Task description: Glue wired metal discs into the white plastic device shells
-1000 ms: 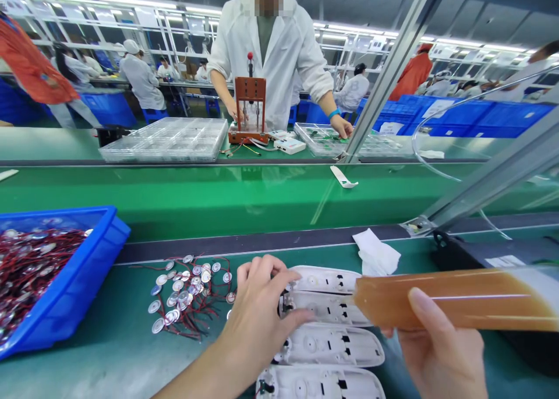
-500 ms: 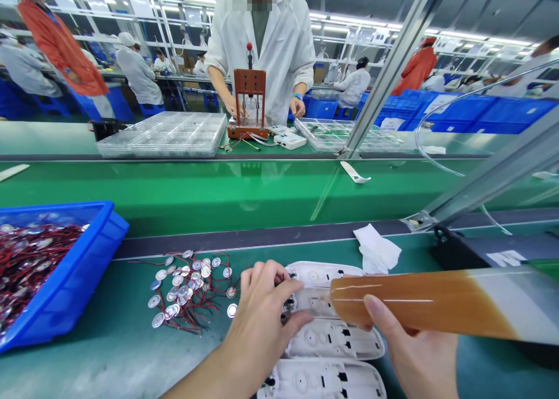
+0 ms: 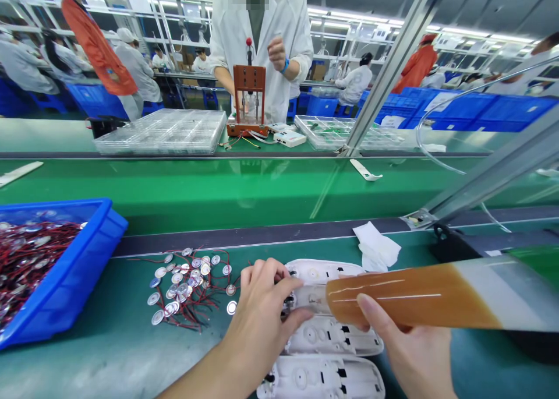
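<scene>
Nearest to you, four long white plastic shells with rounded ends (image 3: 323, 378) are lying in a row on the smooth green counter (image 3: 109, 358). Your right hand (image 3: 417, 352) is closing around a glossy amber tube (image 3: 393, 297), which is turning whitish and translucent toward its right end. Its left end is pointing over the second shell from the far side (image 3: 312, 298); whether it is touching, you cannot tell. Your left hand (image 3: 262, 317) is reaching this shell's left end, thumb and forefinger standing apart at its two sides; how firmly they are pressing is not clear. To the left, flat round metal discs (image 3: 181, 288) with thin red wires are lying in a loose heap. A blue plastic bin (image 3: 94, 282) with more of them is standing further left. Near the counter's far edge, a crumpled white paper (image 3: 378, 244) is lying. Beyond this edge, a shiny green belt (image 3: 196, 192) is carrying a thin curved white piece (image 3: 364, 170). Behind it, a co-worker in a white coat (image 3: 283, 90) is standing at a red-brown fixture (image 3: 250, 78).
</scene>
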Action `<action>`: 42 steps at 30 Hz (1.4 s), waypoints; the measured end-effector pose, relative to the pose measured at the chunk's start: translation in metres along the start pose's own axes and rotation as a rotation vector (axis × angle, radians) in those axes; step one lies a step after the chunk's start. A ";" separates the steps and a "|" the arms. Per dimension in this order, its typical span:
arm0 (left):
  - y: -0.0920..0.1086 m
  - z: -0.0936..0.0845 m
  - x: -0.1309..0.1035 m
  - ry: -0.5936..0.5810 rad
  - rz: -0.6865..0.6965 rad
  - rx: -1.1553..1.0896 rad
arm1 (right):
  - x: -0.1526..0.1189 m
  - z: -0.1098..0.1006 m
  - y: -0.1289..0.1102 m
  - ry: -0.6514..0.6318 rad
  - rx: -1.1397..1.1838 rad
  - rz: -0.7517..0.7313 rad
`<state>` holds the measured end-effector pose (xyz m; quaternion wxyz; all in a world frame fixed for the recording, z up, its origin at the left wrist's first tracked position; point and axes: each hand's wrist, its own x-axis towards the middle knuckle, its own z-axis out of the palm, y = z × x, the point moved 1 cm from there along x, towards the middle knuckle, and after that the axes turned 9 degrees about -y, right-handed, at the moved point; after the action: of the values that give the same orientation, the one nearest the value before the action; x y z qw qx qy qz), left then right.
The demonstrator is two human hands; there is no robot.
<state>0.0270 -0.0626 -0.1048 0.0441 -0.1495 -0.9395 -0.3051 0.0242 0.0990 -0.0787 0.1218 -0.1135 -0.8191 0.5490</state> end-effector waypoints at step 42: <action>-0.002 0.001 0.000 -0.007 -0.005 0.005 | 0.007 -0.007 0.010 0.037 -0.072 0.036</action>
<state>0.0266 -0.0635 -0.1063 0.0403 -0.1481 -0.9407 -0.3024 0.0204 0.1116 -0.0849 0.1228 -0.1428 -0.8336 0.5192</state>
